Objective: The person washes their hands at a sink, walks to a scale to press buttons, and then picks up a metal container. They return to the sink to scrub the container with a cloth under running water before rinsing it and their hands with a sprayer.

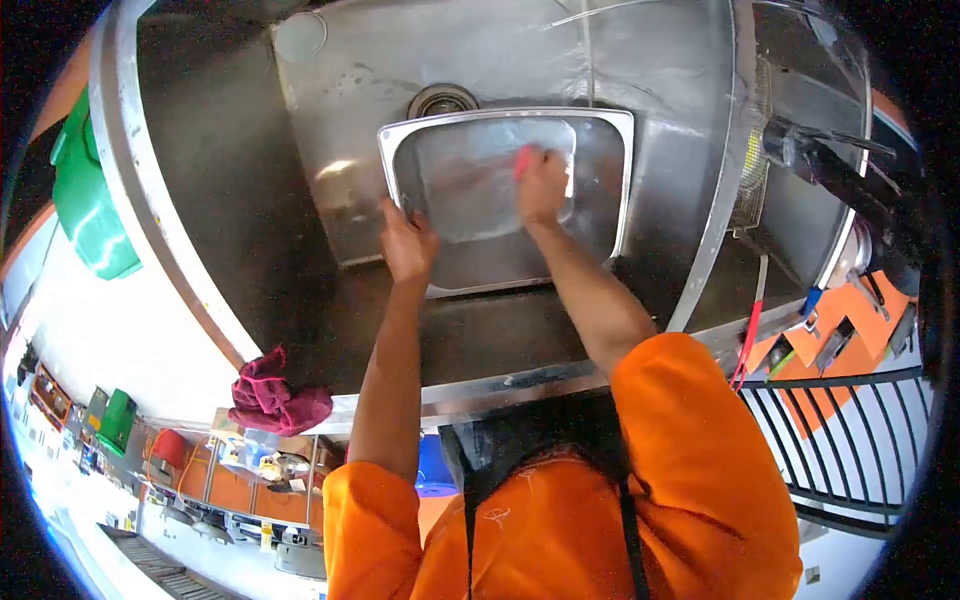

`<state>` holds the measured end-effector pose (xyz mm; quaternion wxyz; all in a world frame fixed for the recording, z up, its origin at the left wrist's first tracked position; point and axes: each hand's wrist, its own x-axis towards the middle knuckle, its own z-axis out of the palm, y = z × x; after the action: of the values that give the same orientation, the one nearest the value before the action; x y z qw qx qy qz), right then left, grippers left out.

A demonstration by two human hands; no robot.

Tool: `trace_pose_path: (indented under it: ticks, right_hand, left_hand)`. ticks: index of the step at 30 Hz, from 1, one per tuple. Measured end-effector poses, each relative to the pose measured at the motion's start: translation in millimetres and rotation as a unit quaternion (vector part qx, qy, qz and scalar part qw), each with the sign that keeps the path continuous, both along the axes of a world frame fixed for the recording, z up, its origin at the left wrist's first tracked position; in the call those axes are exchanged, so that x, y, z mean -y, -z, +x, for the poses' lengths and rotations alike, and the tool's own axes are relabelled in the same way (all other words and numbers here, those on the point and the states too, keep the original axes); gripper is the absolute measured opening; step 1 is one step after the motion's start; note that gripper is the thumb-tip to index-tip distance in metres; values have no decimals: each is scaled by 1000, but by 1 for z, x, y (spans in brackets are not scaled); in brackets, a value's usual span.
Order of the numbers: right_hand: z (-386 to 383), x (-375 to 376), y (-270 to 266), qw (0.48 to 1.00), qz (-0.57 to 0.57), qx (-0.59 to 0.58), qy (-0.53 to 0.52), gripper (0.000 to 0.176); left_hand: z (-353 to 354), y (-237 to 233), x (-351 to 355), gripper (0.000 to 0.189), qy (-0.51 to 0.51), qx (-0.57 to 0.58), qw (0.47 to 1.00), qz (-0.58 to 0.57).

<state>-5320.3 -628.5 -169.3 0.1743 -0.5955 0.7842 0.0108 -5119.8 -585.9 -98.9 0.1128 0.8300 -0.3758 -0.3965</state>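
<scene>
With left hand (408, 240) clamped on tray (600, 190) rim, press sponge (524, 160), gripped in right hand (543, 188), flat into corners.

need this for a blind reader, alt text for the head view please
A person in an orange shirt presses a pink sponge against the inside of a steel tray with the right hand, while the left hand grips the tray's rim. The tray lies in a steel sink; a maroon cloth sits on its front edge.
</scene>
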Motion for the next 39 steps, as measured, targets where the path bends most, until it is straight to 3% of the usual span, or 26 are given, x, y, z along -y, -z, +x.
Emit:
trace_pose_path:
  ticks: [1,3,5,7,8,11,14,17,18,21,22,24,25,28,30,34,37,39]
  right_hand:
    - [-4,10,13,996,-54,-65,40,19]
    - [28,30,43,954,-213,99,189,25]
    - [69,12,64,941,-255,164,150,32]
    - [98,-16,59,981,-131,86,-118,39]
    - [105,-25,39,962,-33,25,-270,40]
    - [67,-39,11,923,-68,143,-350,44]
    - [21,-32,-6,971,34,185,-144,51]
    - [39,-8,12,987,-64,0,-145,53]
    - [54,2,25,984,-94,53,-143,48]
    - [98,-2,34,953,-100,28,-286,46]
    - [108,0,30,957,-47,51,-283,44]
    - [120,-2,23,955,64,94,-273,41]
    - [114,-11,23,951,39,104,-287,39]
    - [98,-5,17,939,-62,113,-318,35]
    - [96,-5,11,933,-132,99,-319,36]
    - [100,-2,21,939,-72,47,-332,47]
    - [106,2,8,947,-49,42,-314,47]
    - [101,-5,6,940,-46,38,-336,43]
  left_hand:
    - [-2,-3,4,37,-1,5,1000,-6]
    - [-4,-10,11,37,8,23,1000,3]
    - [-4,-10,7,38,14,35,999,-9]
    - [-5,-5,3,40,16,36,998,-51]
    - [-7,-9,1,41,9,32,999,-41]
    - [-7,-15,10,42,-1,30,999,-29]
    - [-7,-8,8,39,-1,32,999,-18]
    - [-6,-6,0,37,-11,2,1000,-17]
    - [-7,-12,4,36,-17,-6,999,-28]
    - [-4,-10,8,35,2,21,999,-25]
    - [-3,-6,8,34,15,37,999,-17]
    - [-1,4,10,33,55,73,980,-178]
    - [-3,4,4,33,75,85,961,-253]
    - [-8,-15,14,33,9,60,997,-49]
    - [-7,-13,19,34,-1,30,998,-51]
    - [-4,-2,9,34,8,17,992,-127]
    - [-7,-14,18,30,-21,26,999,-15]
    - [-7,-12,13,29,0,35,998,-59]
